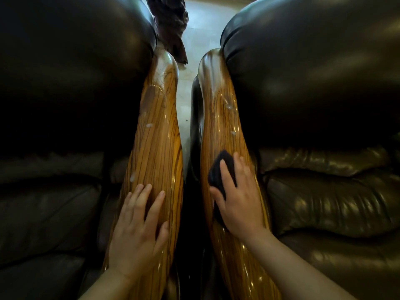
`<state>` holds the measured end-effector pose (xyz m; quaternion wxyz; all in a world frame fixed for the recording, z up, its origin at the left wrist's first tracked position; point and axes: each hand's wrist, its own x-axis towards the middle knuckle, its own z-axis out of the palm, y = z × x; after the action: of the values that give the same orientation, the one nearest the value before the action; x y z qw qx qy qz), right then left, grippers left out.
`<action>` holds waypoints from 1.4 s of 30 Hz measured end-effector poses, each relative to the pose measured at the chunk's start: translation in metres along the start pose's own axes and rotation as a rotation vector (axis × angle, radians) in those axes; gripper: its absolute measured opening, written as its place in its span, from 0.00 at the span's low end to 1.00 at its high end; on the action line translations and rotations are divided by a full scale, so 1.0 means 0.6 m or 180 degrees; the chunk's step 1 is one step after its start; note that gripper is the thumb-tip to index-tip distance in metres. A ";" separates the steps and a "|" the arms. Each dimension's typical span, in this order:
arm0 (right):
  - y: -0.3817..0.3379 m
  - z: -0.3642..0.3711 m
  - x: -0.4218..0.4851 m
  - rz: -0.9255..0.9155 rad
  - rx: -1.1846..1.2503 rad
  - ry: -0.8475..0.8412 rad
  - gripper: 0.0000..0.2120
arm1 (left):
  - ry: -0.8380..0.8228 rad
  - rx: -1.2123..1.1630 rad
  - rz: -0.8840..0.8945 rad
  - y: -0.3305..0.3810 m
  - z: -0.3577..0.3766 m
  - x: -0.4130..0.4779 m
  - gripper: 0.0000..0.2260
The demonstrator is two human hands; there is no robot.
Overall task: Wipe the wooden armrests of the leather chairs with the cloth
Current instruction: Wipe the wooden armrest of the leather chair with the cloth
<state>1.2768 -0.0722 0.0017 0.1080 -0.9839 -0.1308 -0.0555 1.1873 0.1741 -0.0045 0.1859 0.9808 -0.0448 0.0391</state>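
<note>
Two glossy striped wooden armrests run side by side between two dark leather chairs. My left hand (138, 226) lies flat on the left armrest (155, 135), fingers spread and holding nothing. My right hand (238, 198) presses a small dark cloth (220, 169) onto the right armrest (218, 118), at about mid-length. The cloth shows under my fingers and thumb. Small white foamy spots and wet streaks sit on both armrests beyond my hands.
The left leather chair (65, 83) and right leather chair (313, 72) flank the armrests. A narrow gap with pale floor (184, 100) runs between them. A dark maroon rag-like piece (171, 24) hangs at the far end of the gap.
</note>
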 end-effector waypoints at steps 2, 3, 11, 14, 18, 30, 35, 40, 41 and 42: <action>0.029 -0.003 -0.023 -0.0011 -0.0049 -0.0032 0.33 | 0.0003 0.0035 0.0012 0.000 0.000 0.000 0.28; 0.041 -0.006 -0.015 0.0224 -0.0018 0.0001 0.33 | 0.0008 0.0059 0.0012 0.000 0.001 -0.001 0.29; 0.023 -0.012 0.169 0.1395 0.0567 0.0201 0.37 | 0.0066 0.0060 0.0048 0.001 0.005 -0.001 0.29; 0.030 -0.015 0.099 0.0617 0.0146 0.0088 0.36 | 0.0081 0.0022 0.0036 0.001 0.003 -0.001 0.30; 0.056 -0.021 0.096 0.0718 0.0261 -0.0105 0.39 | 0.0115 0.0031 0.0083 0.001 0.004 -0.002 0.31; 0.058 -0.019 0.099 -0.0117 0.0007 -0.0195 0.35 | 0.0158 0.0015 0.0224 -0.006 0.014 -0.008 0.28; 0.017 -0.012 0.198 0.0785 0.0336 0.0041 0.39 | 0.0147 0.0172 0.0164 0.001 0.004 -0.006 0.30; 0.033 -0.004 0.088 -0.0324 0.0055 0.0013 0.33 | 0.0227 0.0114 0.0225 0.004 0.003 -0.008 0.29; 0.045 -0.005 0.068 -0.0377 0.0026 -0.0017 0.33 | 0.0270 0.0099 0.0296 0.004 0.005 -0.010 0.28; 0.057 -0.005 0.065 -0.0312 0.0017 -0.0021 0.33 | 0.0316 0.0089 0.0368 0.004 0.006 -0.011 0.26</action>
<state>1.3229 -0.0954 0.0035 0.1074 -0.9762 -0.1794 -0.0572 1.1807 0.1711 -0.0078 0.1716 0.9759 -0.0915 0.0990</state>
